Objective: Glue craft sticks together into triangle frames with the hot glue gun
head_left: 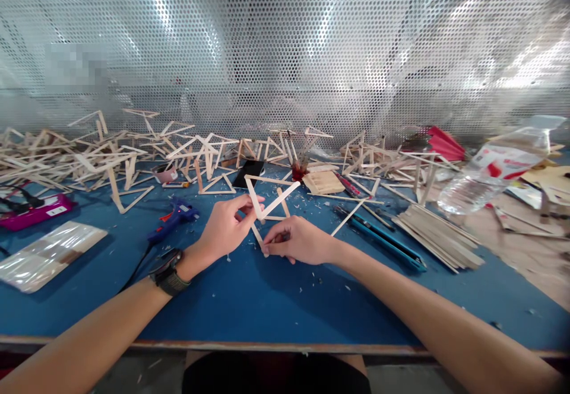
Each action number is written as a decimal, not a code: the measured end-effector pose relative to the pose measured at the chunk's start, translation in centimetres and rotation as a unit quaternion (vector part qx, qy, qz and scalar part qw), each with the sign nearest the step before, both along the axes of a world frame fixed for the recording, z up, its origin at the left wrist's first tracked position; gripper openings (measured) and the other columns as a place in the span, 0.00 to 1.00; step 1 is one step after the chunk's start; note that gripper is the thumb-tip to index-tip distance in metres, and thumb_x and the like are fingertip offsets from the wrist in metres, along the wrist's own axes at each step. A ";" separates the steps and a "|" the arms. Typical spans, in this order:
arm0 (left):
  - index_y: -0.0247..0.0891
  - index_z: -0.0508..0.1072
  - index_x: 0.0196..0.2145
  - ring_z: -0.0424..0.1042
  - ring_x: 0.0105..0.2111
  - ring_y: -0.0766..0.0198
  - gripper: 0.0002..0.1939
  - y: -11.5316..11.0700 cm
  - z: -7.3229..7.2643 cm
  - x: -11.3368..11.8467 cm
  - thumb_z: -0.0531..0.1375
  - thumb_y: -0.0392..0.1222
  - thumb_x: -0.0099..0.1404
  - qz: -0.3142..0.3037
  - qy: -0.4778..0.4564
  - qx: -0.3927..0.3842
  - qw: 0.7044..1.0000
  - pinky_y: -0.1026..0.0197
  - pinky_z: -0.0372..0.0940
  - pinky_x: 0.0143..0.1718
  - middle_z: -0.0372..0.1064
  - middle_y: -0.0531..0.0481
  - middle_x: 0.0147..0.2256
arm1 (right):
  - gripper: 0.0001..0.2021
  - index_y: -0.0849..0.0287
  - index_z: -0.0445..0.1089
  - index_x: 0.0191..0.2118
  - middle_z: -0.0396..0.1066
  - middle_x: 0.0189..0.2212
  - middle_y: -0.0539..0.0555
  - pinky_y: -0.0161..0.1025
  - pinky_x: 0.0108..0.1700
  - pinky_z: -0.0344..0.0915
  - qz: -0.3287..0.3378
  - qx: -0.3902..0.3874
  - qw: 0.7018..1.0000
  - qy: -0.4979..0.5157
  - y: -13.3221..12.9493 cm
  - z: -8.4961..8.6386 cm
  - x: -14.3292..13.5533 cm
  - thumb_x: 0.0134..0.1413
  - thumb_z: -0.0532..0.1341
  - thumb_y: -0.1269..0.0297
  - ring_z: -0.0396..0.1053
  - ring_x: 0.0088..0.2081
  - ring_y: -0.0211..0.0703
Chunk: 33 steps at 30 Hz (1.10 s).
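Observation:
Between my hands, just above the blue table, is a small frame of joined wooden sticks [280,201] with angled corners. My left hand [228,226] pinches one of its sticks at the left side, fingers closed. Lower and to the right, my right hand [296,241] closes thumb and fingers on the lower end of a stick that slants down from the frame. Whether that stick is fixed to the frame is hidden by my fingers. A blue glue gun [176,215] lies left of my left hand.
Many stick frames [57,151] pile along the perforated metal screen [276,44]. On the right are a teal cutter knife [387,241], loose wooden sticks [434,237] and a tilted water bottle [494,168]. A purple power strip [38,211] and a plastic-wrapped packet [51,256] lie left.

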State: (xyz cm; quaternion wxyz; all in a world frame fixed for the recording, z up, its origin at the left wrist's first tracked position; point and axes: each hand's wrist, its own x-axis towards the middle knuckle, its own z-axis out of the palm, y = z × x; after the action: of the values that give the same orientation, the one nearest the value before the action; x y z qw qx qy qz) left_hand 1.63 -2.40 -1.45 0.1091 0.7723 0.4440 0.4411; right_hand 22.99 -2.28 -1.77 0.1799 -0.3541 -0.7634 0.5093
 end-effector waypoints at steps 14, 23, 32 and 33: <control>0.39 0.80 0.45 0.80 0.35 0.60 0.11 -0.5 0.5 0.2 0.60 0.44 0.69 0.000 0.002 -0.023 1.000 0.67 0.70 0.27 0.82 0.48 0.38 | 0.16 0.59 0.81 0.36 0.71 0.22 0.46 0.30 0.17 0.58 -0.046 -0.055 0.997 -0.003 0.4 -0.8 -0.3 0.46 0.73 0.52 0.62 0.16 0.30; 0.39 0.80 0.44 0.79 0.33 0.61 0.11 -0.5 0.6 0.2 0.60 0.43 0.69 0.005 0.003 -0.029 1.000 0.68 0.68 0.26 0.82 0.49 0.37 | 0.19 0.59 0.79 0.33 0.69 0.19 0.46 0.30 0.18 0.56 -0.058 -0.082 0.994 -0.033 0.1 0.4 -0.3 0.41 0.75 0.48 0.62 0.16 0.31; 0.39 0.81 0.44 0.78 0.31 0.62 0.11 -0.6 0.5 0.3 0.60 0.43 0.69 0.002 0.008 -0.025 1.000 0.67 0.68 0.27 0.81 0.50 0.34 | 0.17 0.59 0.80 0.34 0.69 0.19 0.46 0.30 0.19 0.57 -0.048 -0.090 0.994 -0.049 0.2 0.8 0.0 0.45 0.74 0.50 0.62 0.17 0.30; 0.39 0.81 0.44 0.78 0.31 0.62 0.11 -0.5 0.5 0.3 0.60 0.43 0.69 0.004 0.009 -0.022 1.000 0.66 0.68 0.28 0.81 0.50 0.34 | 0.17 0.59 0.80 0.35 0.68 0.19 0.46 0.30 0.19 0.57 -0.043 -0.087 0.994 -0.044 0.2 0.7 0.0 0.45 0.73 0.50 0.62 0.16 0.30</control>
State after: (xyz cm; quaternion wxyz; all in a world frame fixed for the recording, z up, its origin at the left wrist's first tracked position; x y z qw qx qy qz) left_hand 1.89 -2.93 -0.95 0.1201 0.7720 0.4577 0.4243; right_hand 23.03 -2.13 -1.10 0.1364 -0.4231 -0.7073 0.5497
